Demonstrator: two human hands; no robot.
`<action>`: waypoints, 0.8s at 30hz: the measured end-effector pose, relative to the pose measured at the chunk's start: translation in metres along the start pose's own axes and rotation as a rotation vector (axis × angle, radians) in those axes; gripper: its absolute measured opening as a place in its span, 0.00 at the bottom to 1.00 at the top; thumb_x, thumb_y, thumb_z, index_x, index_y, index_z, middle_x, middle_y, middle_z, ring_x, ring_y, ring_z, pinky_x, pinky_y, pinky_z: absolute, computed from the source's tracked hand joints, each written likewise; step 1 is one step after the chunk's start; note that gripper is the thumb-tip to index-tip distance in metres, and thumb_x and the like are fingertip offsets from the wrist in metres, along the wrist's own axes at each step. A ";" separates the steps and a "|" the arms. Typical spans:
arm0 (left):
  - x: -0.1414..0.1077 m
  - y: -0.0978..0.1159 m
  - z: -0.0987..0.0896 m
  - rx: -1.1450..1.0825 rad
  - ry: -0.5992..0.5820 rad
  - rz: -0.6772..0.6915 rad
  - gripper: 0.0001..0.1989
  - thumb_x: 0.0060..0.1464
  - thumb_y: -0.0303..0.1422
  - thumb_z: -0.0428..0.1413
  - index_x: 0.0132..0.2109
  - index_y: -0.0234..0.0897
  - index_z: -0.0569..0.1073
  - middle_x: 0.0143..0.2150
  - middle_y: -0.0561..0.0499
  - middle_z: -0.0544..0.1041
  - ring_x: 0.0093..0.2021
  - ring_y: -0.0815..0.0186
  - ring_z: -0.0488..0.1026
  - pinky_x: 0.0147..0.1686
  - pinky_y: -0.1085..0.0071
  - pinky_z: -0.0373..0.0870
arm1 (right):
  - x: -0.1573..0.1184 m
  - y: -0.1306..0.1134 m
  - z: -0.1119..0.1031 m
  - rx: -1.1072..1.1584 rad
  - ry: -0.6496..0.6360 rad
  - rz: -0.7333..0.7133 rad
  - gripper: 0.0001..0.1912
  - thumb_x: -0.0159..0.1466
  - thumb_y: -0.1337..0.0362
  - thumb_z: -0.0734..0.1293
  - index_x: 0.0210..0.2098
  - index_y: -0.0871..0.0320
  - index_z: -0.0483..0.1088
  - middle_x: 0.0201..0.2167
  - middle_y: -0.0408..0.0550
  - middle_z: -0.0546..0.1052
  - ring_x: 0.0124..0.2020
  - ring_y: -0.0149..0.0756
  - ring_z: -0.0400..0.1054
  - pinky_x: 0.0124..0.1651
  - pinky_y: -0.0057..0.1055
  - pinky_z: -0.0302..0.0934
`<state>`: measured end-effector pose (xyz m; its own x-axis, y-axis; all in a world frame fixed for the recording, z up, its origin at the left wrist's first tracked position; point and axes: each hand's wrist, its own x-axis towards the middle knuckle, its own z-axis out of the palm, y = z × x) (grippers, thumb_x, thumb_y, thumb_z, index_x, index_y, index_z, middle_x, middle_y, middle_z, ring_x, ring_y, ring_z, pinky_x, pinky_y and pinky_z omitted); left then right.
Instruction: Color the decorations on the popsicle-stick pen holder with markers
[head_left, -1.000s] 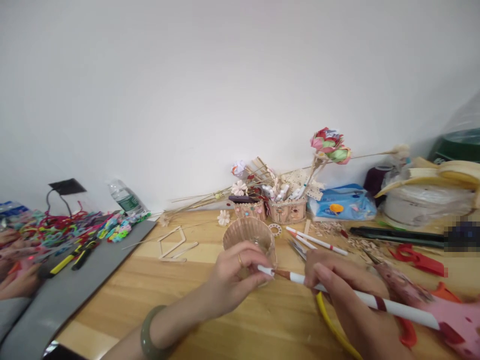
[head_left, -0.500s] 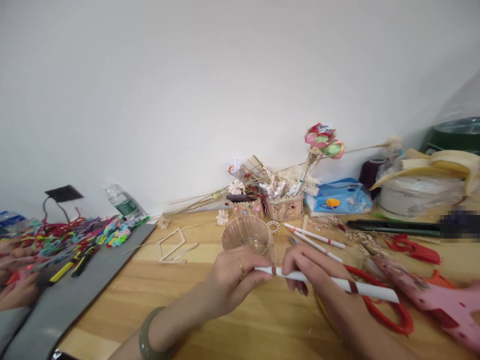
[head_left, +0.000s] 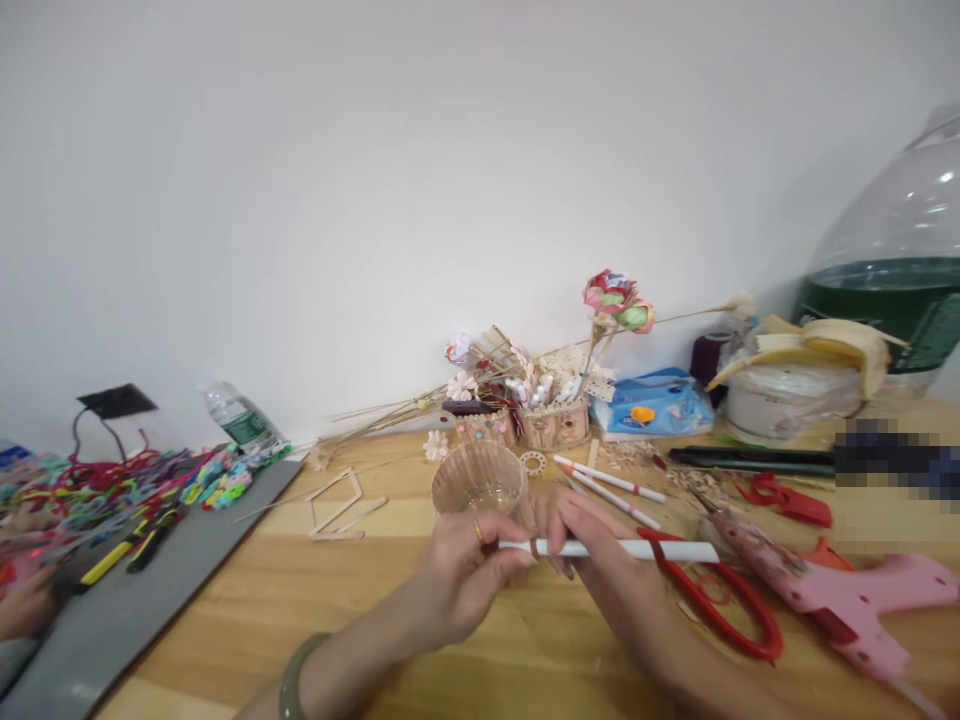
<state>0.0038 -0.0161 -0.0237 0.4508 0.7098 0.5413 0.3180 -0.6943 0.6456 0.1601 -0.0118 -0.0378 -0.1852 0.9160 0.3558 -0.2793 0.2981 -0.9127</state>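
Between my two hands lies a white marker pen with dark red-brown bands, held nearly level above the table. The fingertips of my left hand pinch its narrower left end. My right hand is closed around the barrel, whose thick end sticks out to the right. Just behind my hands stands a ribbed, clear round cup edged with thin wooden strips, its lower right side hidden. Two more white pens with coloured bands rest on the table beyond my right hand.
Red-handled scissors and a pink glue gun lie at right. Decorated baskets, paper flowers and a wipes pack stand by the wall. On the left, another person's hand is near a grey mat with pliers.
The view has shifted, showing more of the large bottle at right. My right hand and the pen appear a little farther left, and the pen looks more level. Both hands keep their hold.
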 end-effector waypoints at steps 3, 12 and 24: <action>0.000 0.001 0.003 -0.027 -0.025 -0.074 0.09 0.57 0.35 0.52 0.34 0.34 0.72 0.23 0.50 0.75 0.22 0.71 0.69 0.23 0.77 0.65 | -0.004 -0.005 -0.004 -0.042 0.044 0.013 0.20 0.61 0.52 0.59 0.17 0.55 0.62 0.16 0.40 0.61 0.20 0.32 0.54 0.25 0.29 0.49; 0.028 0.004 -0.048 0.446 -0.432 -0.020 0.29 0.48 0.46 0.57 0.54 0.37 0.66 0.50 0.41 0.73 0.50 0.55 0.69 0.49 0.63 0.63 | 0.013 -0.035 -0.037 0.059 0.316 -0.030 0.17 0.56 0.52 0.63 0.17 0.54 0.63 0.14 0.38 0.59 0.18 0.30 0.51 0.22 0.27 0.50; 0.048 -0.018 -0.056 -0.394 -0.254 -0.419 0.16 0.47 0.43 0.59 0.30 0.32 0.73 0.26 0.54 0.70 0.28 0.70 0.65 0.30 0.76 0.61 | 0.017 -0.017 -0.042 -0.274 0.399 0.005 0.19 0.57 0.48 0.63 0.44 0.50 0.68 0.43 0.48 0.76 0.49 0.44 0.67 0.54 0.42 0.57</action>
<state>-0.0267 0.0369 0.0203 0.5541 0.8281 0.0852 0.2014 -0.2327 0.9515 0.2018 0.0096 -0.0249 0.2045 0.9332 0.2955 -0.0112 0.3041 -0.9526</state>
